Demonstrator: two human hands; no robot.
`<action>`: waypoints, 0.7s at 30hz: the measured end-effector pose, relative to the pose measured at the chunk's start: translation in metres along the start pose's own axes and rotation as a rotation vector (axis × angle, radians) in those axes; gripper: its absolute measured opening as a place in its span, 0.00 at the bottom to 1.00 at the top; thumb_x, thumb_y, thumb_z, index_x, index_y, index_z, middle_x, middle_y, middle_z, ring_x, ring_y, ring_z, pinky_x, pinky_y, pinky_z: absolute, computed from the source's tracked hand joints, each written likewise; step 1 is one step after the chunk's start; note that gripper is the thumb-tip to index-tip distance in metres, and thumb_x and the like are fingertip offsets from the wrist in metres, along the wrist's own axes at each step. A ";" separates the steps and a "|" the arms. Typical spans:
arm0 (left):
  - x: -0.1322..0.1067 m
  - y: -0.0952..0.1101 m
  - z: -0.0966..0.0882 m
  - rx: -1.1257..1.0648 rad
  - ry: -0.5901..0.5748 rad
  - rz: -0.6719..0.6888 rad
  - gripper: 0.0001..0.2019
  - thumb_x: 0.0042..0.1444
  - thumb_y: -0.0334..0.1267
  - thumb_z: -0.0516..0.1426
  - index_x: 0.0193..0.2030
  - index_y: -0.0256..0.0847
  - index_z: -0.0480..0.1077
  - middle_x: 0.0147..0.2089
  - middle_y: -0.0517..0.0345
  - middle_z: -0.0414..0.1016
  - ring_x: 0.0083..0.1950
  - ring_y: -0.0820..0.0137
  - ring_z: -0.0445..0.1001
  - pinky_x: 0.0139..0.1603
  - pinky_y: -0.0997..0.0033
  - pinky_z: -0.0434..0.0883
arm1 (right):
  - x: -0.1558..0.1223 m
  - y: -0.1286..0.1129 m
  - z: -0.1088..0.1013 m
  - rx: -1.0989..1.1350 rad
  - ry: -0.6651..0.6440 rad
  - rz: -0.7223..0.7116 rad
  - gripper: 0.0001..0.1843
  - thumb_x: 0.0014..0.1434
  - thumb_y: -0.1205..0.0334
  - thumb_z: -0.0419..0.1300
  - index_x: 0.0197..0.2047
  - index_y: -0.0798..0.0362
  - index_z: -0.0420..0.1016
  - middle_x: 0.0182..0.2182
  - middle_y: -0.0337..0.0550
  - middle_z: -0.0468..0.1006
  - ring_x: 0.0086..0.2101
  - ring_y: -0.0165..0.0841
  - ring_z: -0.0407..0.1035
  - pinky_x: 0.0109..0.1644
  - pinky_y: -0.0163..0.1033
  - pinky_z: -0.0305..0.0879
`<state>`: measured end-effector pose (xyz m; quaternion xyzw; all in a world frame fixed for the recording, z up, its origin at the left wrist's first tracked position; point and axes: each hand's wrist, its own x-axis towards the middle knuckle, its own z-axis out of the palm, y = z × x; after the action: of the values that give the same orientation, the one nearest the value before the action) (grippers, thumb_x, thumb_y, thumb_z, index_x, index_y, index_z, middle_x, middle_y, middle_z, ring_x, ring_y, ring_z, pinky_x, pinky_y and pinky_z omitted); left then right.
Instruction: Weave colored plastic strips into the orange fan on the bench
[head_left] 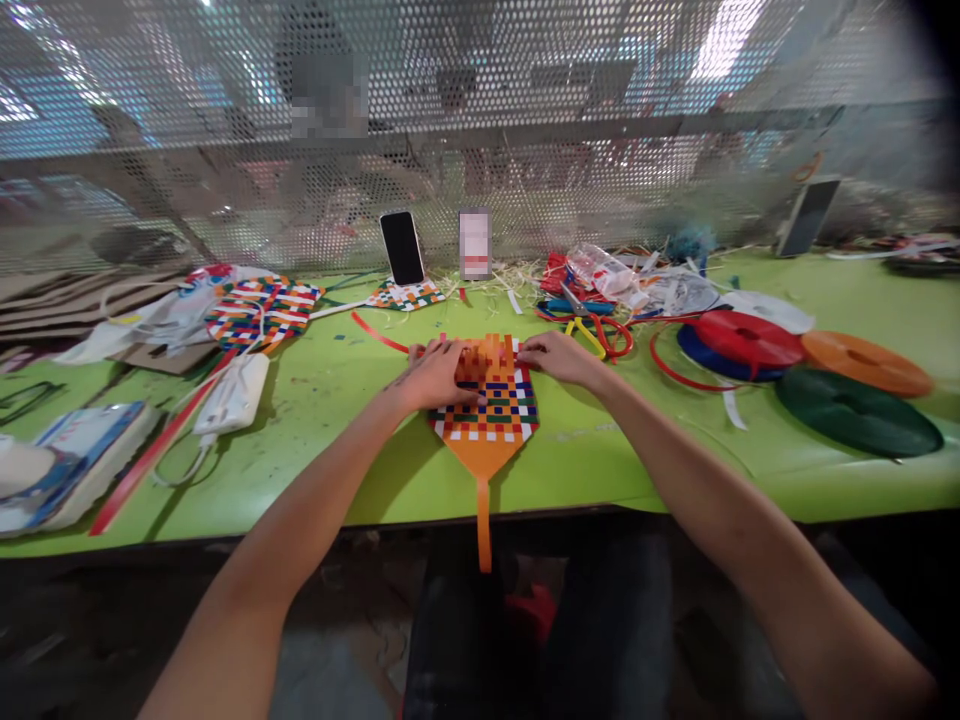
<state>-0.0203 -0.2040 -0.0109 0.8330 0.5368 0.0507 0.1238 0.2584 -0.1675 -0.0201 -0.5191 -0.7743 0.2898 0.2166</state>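
Observation:
A woven piece of flat plastic strips (499,405), checkered in orange, blue, white, green and red, lies before me. Its plain orange point faces me, and an orange strap (484,525) hangs from it over the table edge. My left hand (439,375) rests open on the weave's left side, thumb stretched across it. At the upper right edge, my right hand (559,357) is closed in a pinch where a bit of red strip shows. Loose orange strip ends (496,350) stand up between the hands. A red strip (379,332) sticks out beyond my left hand.
Scissors with red handles (617,337) and a yellow-handled tool (585,338) lie right of the weave. Strip rolls, red (742,342), orange (866,362) and green (859,412), sit farther right. A phone (403,248) leans behind; a white power strip (232,395) lies left.

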 end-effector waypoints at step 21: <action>0.003 0.005 0.000 -0.001 0.017 -0.001 0.53 0.49 0.71 0.68 0.75 0.47 0.60 0.77 0.37 0.64 0.79 0.37 0.56 0.75 0.35 0.55 | 0.003 0.001 -0.001 0.147 -0.045 0.068 0.08 0.63 0.60 0.70 0.35 0.54 0.89 0.38 0.48 0.89 0.38 0.39 0.79 0.45 0.39 0.72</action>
<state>-0.0153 -0.2034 -0.0095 0.8322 0.5384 0.0578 0.1196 0.2590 -0.1643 -0.0201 -0.5213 -0.7375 0.3648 0.2264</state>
